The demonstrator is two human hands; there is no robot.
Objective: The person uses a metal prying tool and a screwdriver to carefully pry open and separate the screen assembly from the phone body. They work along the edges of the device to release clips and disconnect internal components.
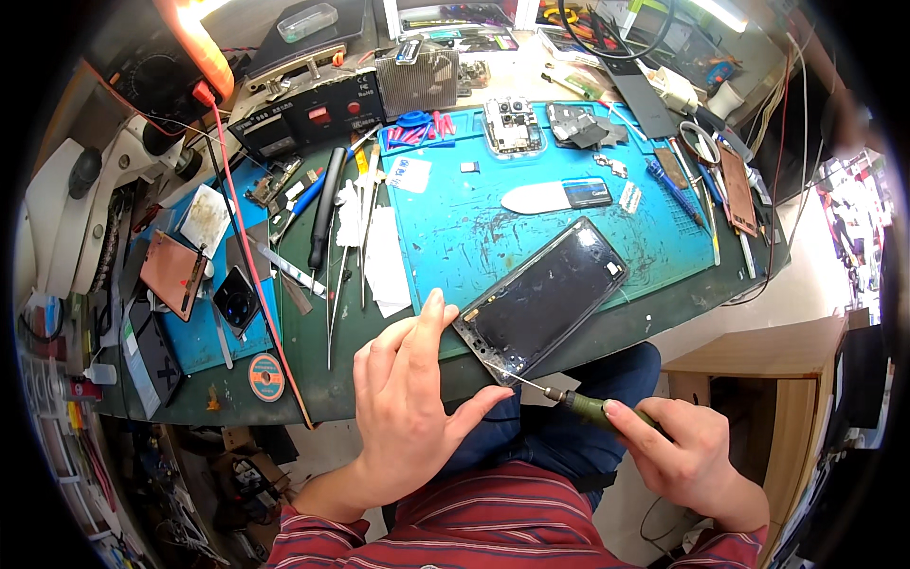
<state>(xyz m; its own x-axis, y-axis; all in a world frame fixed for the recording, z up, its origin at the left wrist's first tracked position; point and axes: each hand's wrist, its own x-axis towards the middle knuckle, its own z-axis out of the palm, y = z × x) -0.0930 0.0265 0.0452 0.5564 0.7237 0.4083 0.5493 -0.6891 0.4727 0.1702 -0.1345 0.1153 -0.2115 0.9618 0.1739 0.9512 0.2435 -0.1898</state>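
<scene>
A dark phone frame (540, 308) lies tilted across the near edge of the blue mat, its glossy black inside facing up. My right hand (687, 455) grips a green-handled tool (588, 408) with a thin metal shaft, whose exact kind I cannot make out. The shaft's tip reaches the frame's near corner. On the frame's left, my left hand (403, 398) is open, fingers stretched up and thumb pointing toward that corner. Its fingertips are close to the frame's left edge; whether they touch it I cannot tell.
Beyond the frame lies a white spatula-shaped blade (550, 196) on the blue mat (455, 247). A clear case with phone parts (514, 128) sits farther back. Tweezers and a black-handled tool (325, 209) lie left, near an orange solder-wick spool (266, 377). A wooden cabinet (758, 365) stands right.
</scene>
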